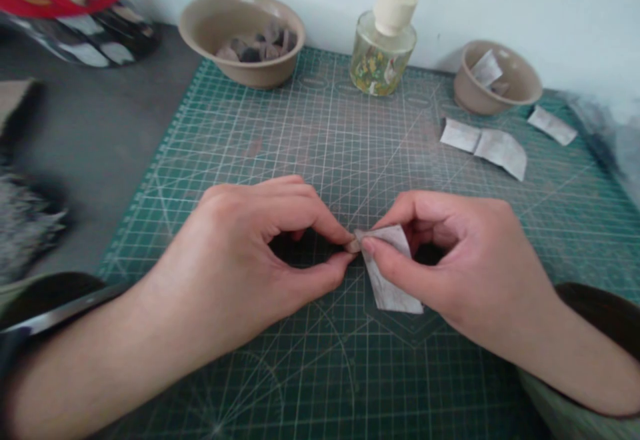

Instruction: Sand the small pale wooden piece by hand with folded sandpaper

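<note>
- Left hand (225, 247): fingertips pinch a piece (355, 246), seemingly steadying it.
- Right hand (470, 247): thumb and finger clamp a strip (394, 291) against it.
- Mat (310, 140) beneath likely shields the table (115, 140).

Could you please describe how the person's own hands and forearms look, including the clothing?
The left hand and right hand are bare, without gloves. The left forearm and right forearm show bare too. A loose greenish-grey sleeve shows at lower right; the left sleeve is too unclear to describe.
</note>
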{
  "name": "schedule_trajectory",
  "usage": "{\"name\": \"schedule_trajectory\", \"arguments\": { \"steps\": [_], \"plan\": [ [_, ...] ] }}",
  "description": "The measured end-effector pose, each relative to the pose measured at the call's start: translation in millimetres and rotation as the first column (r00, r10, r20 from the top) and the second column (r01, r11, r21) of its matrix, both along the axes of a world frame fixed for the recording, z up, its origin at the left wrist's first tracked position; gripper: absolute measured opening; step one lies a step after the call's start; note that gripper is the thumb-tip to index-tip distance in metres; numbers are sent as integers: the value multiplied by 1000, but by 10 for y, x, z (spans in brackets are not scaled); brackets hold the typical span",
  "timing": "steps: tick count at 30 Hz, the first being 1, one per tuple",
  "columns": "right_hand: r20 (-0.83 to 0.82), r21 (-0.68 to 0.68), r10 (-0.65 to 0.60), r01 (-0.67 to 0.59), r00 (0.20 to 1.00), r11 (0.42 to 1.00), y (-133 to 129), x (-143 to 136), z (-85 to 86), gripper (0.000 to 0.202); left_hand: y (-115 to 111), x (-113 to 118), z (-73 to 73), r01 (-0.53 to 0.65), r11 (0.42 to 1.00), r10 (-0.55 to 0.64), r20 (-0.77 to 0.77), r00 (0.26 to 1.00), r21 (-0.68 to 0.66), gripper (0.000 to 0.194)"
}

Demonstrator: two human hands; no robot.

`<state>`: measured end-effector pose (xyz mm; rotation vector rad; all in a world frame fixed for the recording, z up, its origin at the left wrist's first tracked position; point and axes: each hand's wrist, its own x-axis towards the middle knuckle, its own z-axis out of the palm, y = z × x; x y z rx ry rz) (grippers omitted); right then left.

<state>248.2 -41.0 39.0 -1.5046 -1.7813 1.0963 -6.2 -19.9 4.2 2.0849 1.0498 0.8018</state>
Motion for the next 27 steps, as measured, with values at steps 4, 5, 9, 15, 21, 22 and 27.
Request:
{"name": "schedule_trajectory", "arguments": {
  "steps": [4, 5, 9, 15, 21, 22, 27],
  "plan": [
    [-7, 25, -6, 6, 1000, 1000, -7, 8, 9, 18, -16, -9, 16, -16, 1000, 15, -9, 1000, -7, 12],
    [-12, 19, 5, -5, 1000, 1000, -9, 8, 12, 17, -20, -12, 20, -22, 1000, 22, -14, 1000, -15, 12],
    [18, 37, 13, -14, 1000, 999, -21, -2, 14, 18, -11, -10, 17, -19, 1000, 18, -16, 1000, -22, 11],
    [-71, -38, -32, 29, 997, 999, -9, 54, -8, 19, 16, -30, -3, 6, 1000, -6, -5, 1000, -16, 9],
    [-206, -200, -70, 28, 976, 979, 49, 114, -24, 29, 16, -54, 11, 33, 999, -33, 9, 999, -17, 12],
    [-208, -202, -68, 25, 976, 979, 54, 111, -30, 31, 17, -55, 10, 37, 999, -36, 14, 999, -18, 13],
    [-196, -181, -59, 23, 979, 983, 50, 85, -60, 36, 29, -63, -17, 48, 999, -47, 37, 998, -19, 14]
  ]
}}
